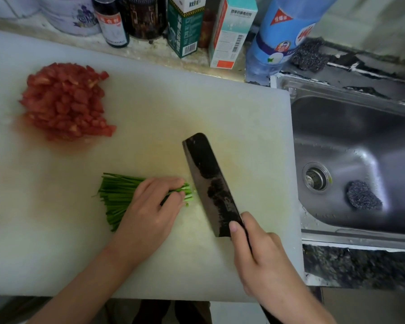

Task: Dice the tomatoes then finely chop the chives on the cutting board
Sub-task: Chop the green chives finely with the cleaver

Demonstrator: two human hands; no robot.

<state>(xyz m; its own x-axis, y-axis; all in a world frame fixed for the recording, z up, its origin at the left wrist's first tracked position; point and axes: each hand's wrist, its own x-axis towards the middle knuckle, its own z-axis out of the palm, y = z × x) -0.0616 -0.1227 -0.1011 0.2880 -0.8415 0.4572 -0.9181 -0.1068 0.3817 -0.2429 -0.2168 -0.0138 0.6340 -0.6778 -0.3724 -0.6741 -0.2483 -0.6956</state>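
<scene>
Head view: chives point(117, 197) held bunched by left hand point(154, 202), ends exposed beside cleaver point(211, 183) for cutting; handle gripped by right hand point(262, 258); diced tomatoes point(66, 101) piled far left, clear.

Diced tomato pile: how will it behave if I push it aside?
The diced tomato pile is loose small pieces, so it would probably spread rather than slide as one. The reddish wet stain around it on the cutting board suggests soft, slippery pieces that likely smear.
</scene>
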